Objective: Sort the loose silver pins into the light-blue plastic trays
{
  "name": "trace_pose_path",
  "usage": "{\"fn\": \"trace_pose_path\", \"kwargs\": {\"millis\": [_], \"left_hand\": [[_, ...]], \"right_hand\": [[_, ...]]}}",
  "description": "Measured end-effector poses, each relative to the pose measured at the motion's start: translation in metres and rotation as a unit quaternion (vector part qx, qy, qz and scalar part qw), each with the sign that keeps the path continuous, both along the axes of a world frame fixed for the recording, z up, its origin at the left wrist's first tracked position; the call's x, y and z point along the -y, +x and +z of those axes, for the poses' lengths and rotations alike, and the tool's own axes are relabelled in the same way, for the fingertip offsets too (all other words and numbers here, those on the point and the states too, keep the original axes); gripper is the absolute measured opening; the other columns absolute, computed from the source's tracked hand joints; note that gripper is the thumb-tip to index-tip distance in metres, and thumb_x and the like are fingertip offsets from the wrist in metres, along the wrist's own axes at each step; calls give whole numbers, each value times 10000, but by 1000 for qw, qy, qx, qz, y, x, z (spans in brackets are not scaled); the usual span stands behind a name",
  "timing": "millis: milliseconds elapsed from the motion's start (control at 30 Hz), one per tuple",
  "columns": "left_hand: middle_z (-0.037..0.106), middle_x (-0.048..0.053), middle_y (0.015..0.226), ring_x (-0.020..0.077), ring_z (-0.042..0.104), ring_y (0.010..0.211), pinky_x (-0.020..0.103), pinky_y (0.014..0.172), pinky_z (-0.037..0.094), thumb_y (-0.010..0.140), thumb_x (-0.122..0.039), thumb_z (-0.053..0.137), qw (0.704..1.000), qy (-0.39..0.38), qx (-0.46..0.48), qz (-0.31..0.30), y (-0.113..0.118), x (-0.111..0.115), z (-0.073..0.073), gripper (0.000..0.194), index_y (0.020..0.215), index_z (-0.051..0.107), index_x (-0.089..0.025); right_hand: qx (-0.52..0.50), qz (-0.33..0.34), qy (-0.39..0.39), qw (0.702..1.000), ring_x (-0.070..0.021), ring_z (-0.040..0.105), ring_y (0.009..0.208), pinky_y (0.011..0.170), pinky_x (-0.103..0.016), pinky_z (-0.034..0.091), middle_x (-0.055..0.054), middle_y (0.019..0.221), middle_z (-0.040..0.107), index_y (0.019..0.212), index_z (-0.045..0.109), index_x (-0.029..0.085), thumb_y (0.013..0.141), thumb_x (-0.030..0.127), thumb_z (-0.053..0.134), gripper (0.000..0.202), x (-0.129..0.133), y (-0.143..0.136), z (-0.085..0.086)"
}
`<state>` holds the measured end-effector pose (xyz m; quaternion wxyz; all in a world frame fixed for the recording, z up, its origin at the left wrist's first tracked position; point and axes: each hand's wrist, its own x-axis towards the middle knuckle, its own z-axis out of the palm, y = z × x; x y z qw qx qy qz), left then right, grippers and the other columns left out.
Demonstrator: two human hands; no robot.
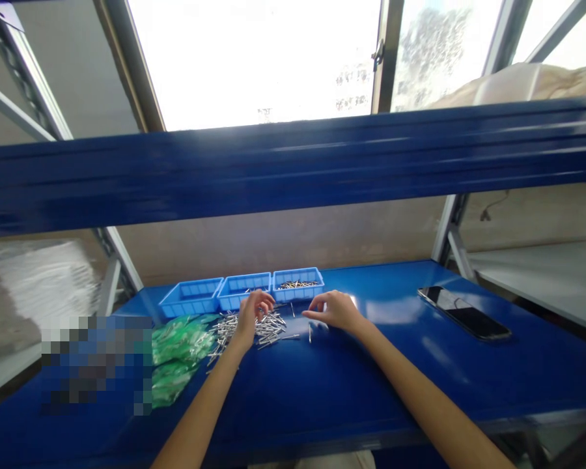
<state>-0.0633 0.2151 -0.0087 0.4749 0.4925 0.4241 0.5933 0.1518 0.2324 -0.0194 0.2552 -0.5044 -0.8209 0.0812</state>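
Note:
My left hand is over the pile of thin metal pieces, its fingers curled and apart, with nothing visible in them. To the right of the pile, my right hand hovers with thumb and fingers apart, holding nothing I can see. A single metal piece lies below its fingertips, and another lies between the hands. Behind them stand three blue trays: the right one holds brownish metal pieces, the middle one holds a few pieces, and the left one shows none.
Green plastic bags lie left of the pile, beside a pixelated area. A black phone rests on the blue table at the right. A blue shelf beam crosses above the table, with metal posts on both sides.

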Motion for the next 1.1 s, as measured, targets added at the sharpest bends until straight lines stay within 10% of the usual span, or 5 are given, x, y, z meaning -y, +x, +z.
{"fn": "trace_pose_path", "kwargs": {"millis": [167,567,1100], "left_hand": [[517,11,513,155,447,578,236,591,345,640,-228,622,923,205,-324,-39,20,11,-21,91,551,614,-218],[548,65,1153,239,439,1097,414,945,287,780,-281,484,806,241,-536,-77,23,7,-33,363,1139,517,-243],[597,44,819,247,493,874,427,920,226,685,-381,608,867,191,-459,-13,1,-7,-35,177,766,648,-229]], "right_hand": [[-8,30,-3,999,-115,569,568,502,-209,305,24,626,653,762,680,250,662,532,598,311,0,0,-6],[-32,28,-7,999,-112,572,553,506,-207,332,14,609,652,730,681,223,705,378,557,200,1,-7,-10],[-17,121,-81,989,-119,567,542,524,-212,380,4,633,655,792,690,223,678,373,595,211,15,-14,0]]}}
